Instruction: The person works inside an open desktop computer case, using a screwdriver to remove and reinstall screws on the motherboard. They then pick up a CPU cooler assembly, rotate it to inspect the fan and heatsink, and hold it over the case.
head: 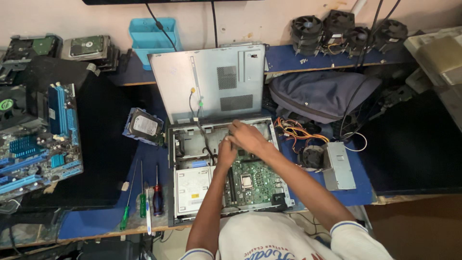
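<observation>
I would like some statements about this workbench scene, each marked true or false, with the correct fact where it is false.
1. Both hands, the left hand and the right hand, are inside the open grey computer case. True.
2. The case's grey metal side panel lies flat on the floor. False: it stands tilted behind the case.
3. The screwdrivers with green and red handles lie left of the case. True.
4. The black cooling fans sit inside the case. False: they are on the shelf by the wall.
</observation>
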